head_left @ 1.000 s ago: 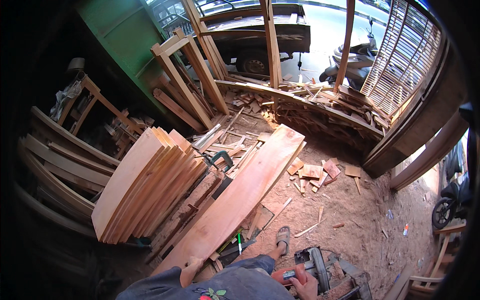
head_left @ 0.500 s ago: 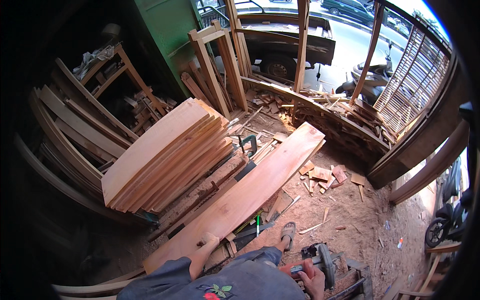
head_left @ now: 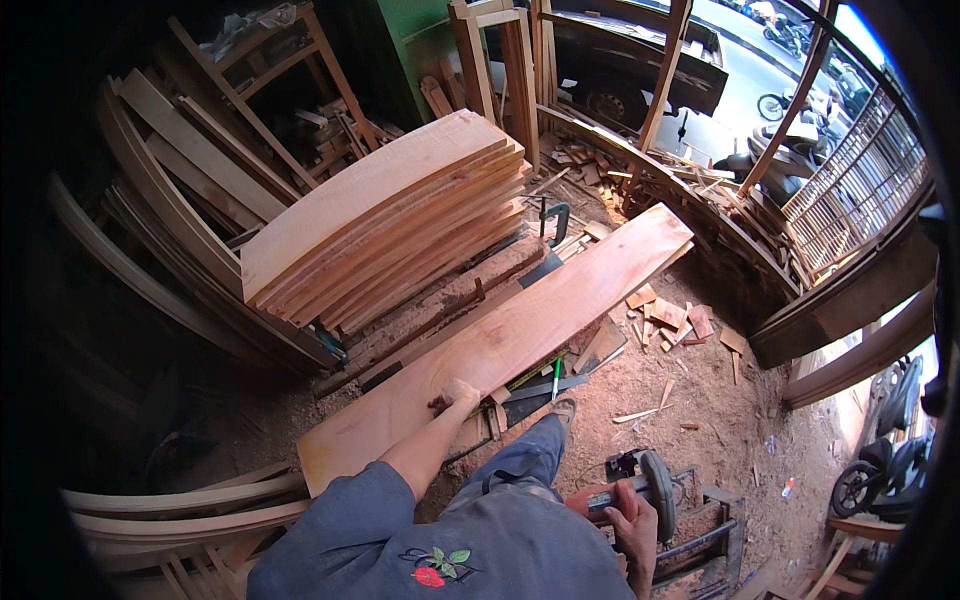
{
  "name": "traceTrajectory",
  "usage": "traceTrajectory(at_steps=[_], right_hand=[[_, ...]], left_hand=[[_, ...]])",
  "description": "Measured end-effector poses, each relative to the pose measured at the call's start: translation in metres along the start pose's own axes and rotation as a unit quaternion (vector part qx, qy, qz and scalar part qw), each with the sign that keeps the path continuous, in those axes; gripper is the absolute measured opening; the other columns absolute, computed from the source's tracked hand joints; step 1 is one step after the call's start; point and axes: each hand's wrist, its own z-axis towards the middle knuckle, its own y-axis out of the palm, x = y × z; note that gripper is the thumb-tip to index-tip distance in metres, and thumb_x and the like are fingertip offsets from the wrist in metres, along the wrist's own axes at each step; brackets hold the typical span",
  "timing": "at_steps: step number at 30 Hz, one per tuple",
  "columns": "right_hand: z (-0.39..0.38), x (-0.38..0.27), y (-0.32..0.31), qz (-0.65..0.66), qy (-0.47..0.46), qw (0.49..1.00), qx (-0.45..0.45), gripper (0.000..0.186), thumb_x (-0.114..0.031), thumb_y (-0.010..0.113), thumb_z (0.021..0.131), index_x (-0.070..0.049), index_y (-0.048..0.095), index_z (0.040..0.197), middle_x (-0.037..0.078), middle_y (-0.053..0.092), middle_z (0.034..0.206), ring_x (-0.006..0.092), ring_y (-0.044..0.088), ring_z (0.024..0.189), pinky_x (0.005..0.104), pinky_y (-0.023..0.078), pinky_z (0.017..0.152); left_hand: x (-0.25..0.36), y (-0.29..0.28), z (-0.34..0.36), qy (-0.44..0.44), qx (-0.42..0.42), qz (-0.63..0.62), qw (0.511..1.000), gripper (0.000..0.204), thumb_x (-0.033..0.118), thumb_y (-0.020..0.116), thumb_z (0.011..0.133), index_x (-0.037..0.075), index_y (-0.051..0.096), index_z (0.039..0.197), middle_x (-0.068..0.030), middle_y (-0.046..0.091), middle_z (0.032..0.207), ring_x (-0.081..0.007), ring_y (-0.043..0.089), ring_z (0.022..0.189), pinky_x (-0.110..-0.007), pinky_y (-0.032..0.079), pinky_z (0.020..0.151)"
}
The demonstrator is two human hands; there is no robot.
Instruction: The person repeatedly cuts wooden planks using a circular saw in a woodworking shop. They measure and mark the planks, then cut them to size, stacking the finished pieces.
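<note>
A long, wide reddish wooden plank (head_left: 540,320) lies slantwise in front of me, over a low bench. My left hand (head_left: 456,394) rests on its face toward the near end, fingers curled; a dark patch shows at the fingers, too small to name. Low on the right, my right hand (head_left: 632,515) is wrapped round the handle of a red and black circular saw (head_left: 657,495) with a round guard. The saw sits by a dark metal frame (head_left: 715,530), apart from the plank. Beside the plank, near my left hand, is a green marker (head_left: 557,376).
A stack of curved-edged boards (head_left: 390,215) stands left of the plank. Between them are a dusty beam (head_left: 450,295) and a green clamp (head_left: 556,222). Offcuts (head_left: 670,315) lie on the sawdust-covered floor (head_left: 700,420) to the right. Curved boards (head_left: 180,510) lie lower left.
The view has shifted, so the plank and stack appear farther right and higher. More of my left forearm shows; that hand stays at about the same spot on the plank. The saw remains in my right hand.
</note>
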Motion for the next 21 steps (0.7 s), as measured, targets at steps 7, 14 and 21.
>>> traceTrajectory(at_steps=[7,14,21], right_hand=[[0.003,0.006,0.005,0.072,-0.032,0.997,-0.02,0.028,-0.012,0.083,0.084,0.005,0.068,0.102,0.008,0.071,0.087,0.014,0.064,0.082,0.0323,0.053,0.079],[0.032,-0.014,0.018,0.042,-0.051,0.996,-0.052,0.029,-0.013,0.082,0.086,0.004,0.068,0.105,0.007,0.069,0.086,0.0123,0.061,0.082,0.0317,0.052,0.078],[0.06,-0.037,0.046,0.02,-0.056,0.992,-0.11,0.034,-0.016,0.084,0.085,0.004,0.069,0.108,0.007,0.071,0.088,0.0119,0.062,0.082,0.0313,0.053,0.077]], left_hand=[[-0.069,-0.056,-0.018,0.026,-0.037,-0.077,0.996,0.092,0.061,0.091,0.062,0.0,0.067,0.127,-0.0272,0.066,0.129,-0.0384,0.067,0.12,-0.048,0.057,0.096],[-0.171,-0.082,-0.017,-0.15,-0.021,0.007,0.989,0.145,0.063,0.091,0.062,0.012,0.004,0.166,-0.0349,0.003,0.167,-0.0544,0.008,0.154,-0.074,0.022,0.116],[-0.201,-0.063,0.007,-0.125,-0.056,0.035,0.99,0.149,0.065,0.089,0.062,0.006,-0.001,0.165,-0.0409,0.004,0.164,-0.0552,0.007,0.154,-0.071,0.02,0.119]])
